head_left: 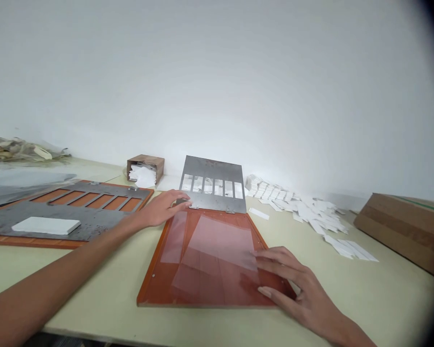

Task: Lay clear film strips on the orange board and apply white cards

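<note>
Left forearm (pixel 47 286) bare, reaching diagonally from lower-left corner toward centre. Left hand (pixel 161 208) palm down, fingers (pixel 175 196) extended, lightly spread, pointing right. Right hand (pixel 296 284) at lower right, palm down, fingers (pixel 275 255) slightly curved, pointing left, thumb (pixel 271 295) low and apart from fingers. Right wrist (pixel 338 324) angled toward lower-right edge. Hands well apart, both open.

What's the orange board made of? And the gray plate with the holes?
The orange board looks like hard, smooth plastic or laminate with a slight sheen, though I can't be sure. The gray plate looks like scuffed sheet metal, probably steel: it has a dull shine, cut slots, and a metal-looking hinge.
</note>
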Tool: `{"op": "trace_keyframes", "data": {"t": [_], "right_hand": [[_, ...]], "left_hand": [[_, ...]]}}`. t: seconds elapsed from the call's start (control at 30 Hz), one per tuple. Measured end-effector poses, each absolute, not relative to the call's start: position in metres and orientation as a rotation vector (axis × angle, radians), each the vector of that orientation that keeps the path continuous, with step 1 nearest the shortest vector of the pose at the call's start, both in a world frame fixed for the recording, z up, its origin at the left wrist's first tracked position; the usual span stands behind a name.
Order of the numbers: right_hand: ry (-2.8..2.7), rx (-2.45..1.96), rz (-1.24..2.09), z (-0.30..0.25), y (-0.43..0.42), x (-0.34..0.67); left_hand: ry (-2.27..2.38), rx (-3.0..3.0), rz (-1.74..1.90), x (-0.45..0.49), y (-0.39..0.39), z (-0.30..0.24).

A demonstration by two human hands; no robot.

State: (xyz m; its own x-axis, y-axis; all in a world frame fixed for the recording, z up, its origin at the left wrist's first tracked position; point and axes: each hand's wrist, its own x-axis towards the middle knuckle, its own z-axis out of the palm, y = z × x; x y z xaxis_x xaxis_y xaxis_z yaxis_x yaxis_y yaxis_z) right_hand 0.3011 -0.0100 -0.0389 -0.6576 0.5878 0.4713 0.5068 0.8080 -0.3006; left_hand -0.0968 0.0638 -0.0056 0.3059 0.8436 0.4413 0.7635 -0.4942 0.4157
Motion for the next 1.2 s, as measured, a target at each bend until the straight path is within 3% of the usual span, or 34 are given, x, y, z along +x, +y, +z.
{"op": "trace_keyframes", "data": {"t": [0.2, 0.53, 0.87, 1.03, 1.2], "right_hand": [[-2.501, -0.945, 0.345, -0.006, 0.037, 0.242], [-2.251, -1.361, 0.432, -0.040, 0.096, 0.236], [-2.018, -1.165, 1.097, -0.024, 0.088, 0.249], [-2.042, -0.955, 1.146, -0.006, 0.085, 0.262], [-1.937, -0.943, 0.955, -0.002, 0.092, 0.275]], "left_hand": [[1.504, 2.276, 1.267, -0.063, 0.057, -0.012], [1.281, 2.190, 1.229, -0.044, 0.037, -0.016], [1.221, 2.108, 0.970, -0.042, 0.031, -0.012], [1.189, 1.931, 0.922, -0.050, 0.040, -0.013], [1.046, 1.810, 0.825, -0.045, 0.033, -0.002]]}}
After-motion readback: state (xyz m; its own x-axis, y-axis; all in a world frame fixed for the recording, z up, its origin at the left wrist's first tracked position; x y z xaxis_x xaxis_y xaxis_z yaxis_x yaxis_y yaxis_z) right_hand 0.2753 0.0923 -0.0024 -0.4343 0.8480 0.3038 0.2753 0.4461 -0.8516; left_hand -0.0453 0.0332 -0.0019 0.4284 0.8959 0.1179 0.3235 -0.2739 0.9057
